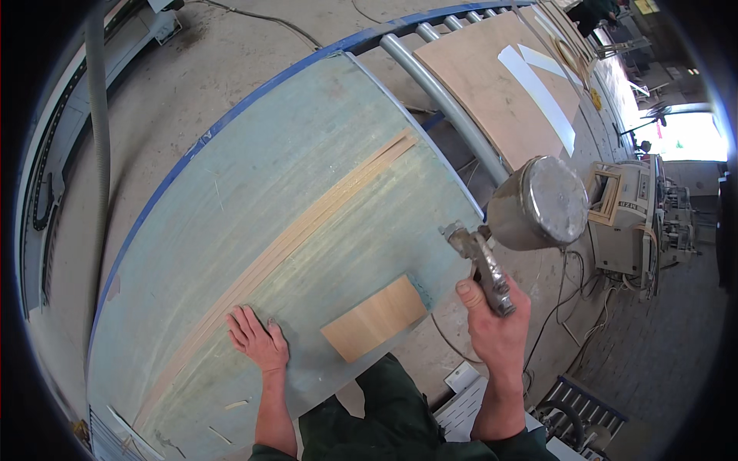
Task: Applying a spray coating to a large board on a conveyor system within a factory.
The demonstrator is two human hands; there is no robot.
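Note:
My right hand (498, 326) is wrapped round the handle of a metal spray gun (483, 257), held up off the table's right end. On top of the gun sits a round metal cup (542, 201), tilted, with a smeared silvery lid. My left hand (259, 339) lies flat with its fingers stretched out, the fingertips on or right beside long thin wooden strips (300, 219). These strips lie side by side along the greenish tabletop (254, 177). Between my hands, near the front edge, rests a flat rectangular wooden board (375, 318).
Beyond the table's right end are metal rollers (442, 96) bearing a large brown panel (500, 77) with white strips on it. A grey machine (626, 215) stands at the right, with cables on the floor. A grey hose (98, 115) runs down the left side. Small wood scraps (236, 404) lie near my left forearm.

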